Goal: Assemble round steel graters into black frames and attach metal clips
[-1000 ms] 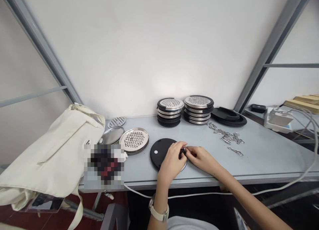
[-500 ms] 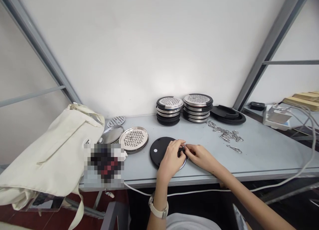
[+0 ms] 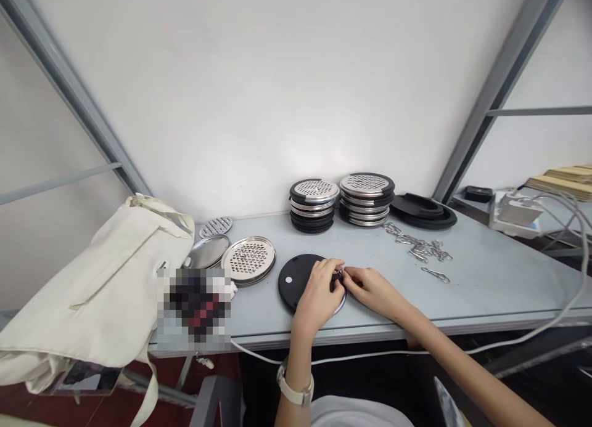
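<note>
A round black disc [image 3: 295, 272] with a white dot lies near the table's front edge. Across its right half rests my left hand [image 3: 320, 294], closed on it with fingers curled at the right rim. My right hand [image 3: 374, 290] meets that rim, thumb and forefinger pinched together at a small shiny piece too hidden to name. To the right lie a loose metal clip [image 3: 435, 274] and a pile of similar metal clips [image 3: 419, 247]. Left of the disc, a round metal grater plate [image 3: 250, 258] tops a small stack.
Two stacks of black-rimmed grater discs [image 3: 314, 206] [image 3: 367, 199] stand by the wall, beside black round trays [image 3: 423, 211]. A cream bag [image 3: 106, 279] covers the left end. Along the front edge runs a white cable [image 3: 370, 355]. A power strip [image 3: 515, 214] sits at right.
Both hands stay at the disc's right rim with hardly any visible movement. The view has shifted very slightly.
</note>
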The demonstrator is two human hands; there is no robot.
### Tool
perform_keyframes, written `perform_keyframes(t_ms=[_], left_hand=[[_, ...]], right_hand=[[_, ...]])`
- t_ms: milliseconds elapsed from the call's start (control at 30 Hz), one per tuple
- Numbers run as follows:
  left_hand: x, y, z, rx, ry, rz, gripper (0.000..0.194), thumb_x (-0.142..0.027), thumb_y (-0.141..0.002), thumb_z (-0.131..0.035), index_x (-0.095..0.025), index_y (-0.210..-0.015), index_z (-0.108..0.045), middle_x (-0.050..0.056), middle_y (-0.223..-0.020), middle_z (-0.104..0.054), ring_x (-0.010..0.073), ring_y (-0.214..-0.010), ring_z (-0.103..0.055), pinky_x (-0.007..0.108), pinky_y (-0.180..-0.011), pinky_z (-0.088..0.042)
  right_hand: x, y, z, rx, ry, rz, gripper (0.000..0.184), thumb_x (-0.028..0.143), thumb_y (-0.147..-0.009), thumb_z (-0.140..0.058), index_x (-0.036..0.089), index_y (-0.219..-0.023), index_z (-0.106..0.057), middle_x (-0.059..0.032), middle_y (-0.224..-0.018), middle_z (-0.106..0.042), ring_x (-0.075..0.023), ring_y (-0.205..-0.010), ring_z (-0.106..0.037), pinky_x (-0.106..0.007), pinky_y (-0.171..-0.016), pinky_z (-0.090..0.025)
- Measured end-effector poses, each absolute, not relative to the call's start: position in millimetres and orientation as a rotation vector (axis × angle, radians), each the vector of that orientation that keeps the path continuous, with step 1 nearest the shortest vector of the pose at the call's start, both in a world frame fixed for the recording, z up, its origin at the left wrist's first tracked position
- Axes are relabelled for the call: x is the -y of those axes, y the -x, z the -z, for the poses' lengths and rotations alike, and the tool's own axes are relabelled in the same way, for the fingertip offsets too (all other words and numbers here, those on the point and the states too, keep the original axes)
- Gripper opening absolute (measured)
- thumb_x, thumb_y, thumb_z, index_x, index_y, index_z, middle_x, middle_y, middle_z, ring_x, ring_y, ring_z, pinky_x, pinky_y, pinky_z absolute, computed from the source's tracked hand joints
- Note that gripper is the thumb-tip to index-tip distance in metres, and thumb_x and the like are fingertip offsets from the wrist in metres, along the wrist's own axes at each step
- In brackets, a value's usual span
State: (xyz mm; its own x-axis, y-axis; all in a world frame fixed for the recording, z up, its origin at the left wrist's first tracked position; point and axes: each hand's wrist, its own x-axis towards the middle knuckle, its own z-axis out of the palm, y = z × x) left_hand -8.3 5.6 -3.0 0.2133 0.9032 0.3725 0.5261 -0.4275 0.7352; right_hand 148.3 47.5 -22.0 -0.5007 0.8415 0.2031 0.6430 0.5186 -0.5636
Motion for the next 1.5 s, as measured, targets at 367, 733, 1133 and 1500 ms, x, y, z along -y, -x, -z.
perform_keyframes(t_ms=[367,733,1133,1500], left_hand=[[-5.9,6.6,5.7,-1.334,-2.010,-1.113,0.042,-0.002,-0.079,-0.043,-0.021,-0.115,-0.052,0.004,-0.105,-0.059,0.0189,-0.104,-0.053,0.035,-0.096,-0.043],[-5.1,6.2,5.1,-1.345,-2.055,-1.102,0.037,-0.001,-0.079,-0.042,-0.021,-0.108,-0.053,0.005,-0.104,-0.059,0.0193,-0.103,-0.052,0.036,-0.096,-0.042],[-6.3,7.9,8.7,-1.355,-1.973,-1.089,0.043,-0.006,-0.082,-0.043,-0.022,-0.122,-0.045,0.007,-0.110,-0.057,0.0200,-0.109,-0.052,0.039,-0.100,-0.041],[-5.8,7.1,9.0,-1.386,-2.008,-1.083,0.039,-0.008,-0.083,-0.044,-0.021,-0.120,-0.047,0.007,-0.108,-0.057,0.0205,-0.107,-0.052,0.039,-0.099,-0.041]], right_hand=[[-46.9,-147.7,20.9,2.309,1.229,-0.578,0.031,0.029,-0.091,-0.035,0.019,-0.066,-0.051,-0.0020,-0.063,-0.062,-0.0137,-0.055,-0.052,-0.024,-0.055,-0.032],[-46.9,-146.8,20.5,2.302,1.260,-0.571,0.031,0.030,-0.090,-0.036,0.019,-0.061,-0.044,-0.0002,-0.057,-0.055,-0.0119,-0.052,-0.046,-0.024,-0.053,-0.028],[-45.8,-147.0,19.0,2.297,1.268,-0.587,0.031,0.031,-0.089,-0.035,0.019,-0.061,-0.041,0.0005,-0.055,-0.053,-0.0112,-0.051,-0.043,-0.024,-0.053,-0.027],[-47.0,-147.1,21.0,2.302,1.274,-0.583,0.031,0.031,-0.089,-0.036,0.019,-0.062,-0.043,-0.0002,-0.057,-0.055,-0.0117,-0.052,-0.045,-0.024,-0.053,-0.027]])
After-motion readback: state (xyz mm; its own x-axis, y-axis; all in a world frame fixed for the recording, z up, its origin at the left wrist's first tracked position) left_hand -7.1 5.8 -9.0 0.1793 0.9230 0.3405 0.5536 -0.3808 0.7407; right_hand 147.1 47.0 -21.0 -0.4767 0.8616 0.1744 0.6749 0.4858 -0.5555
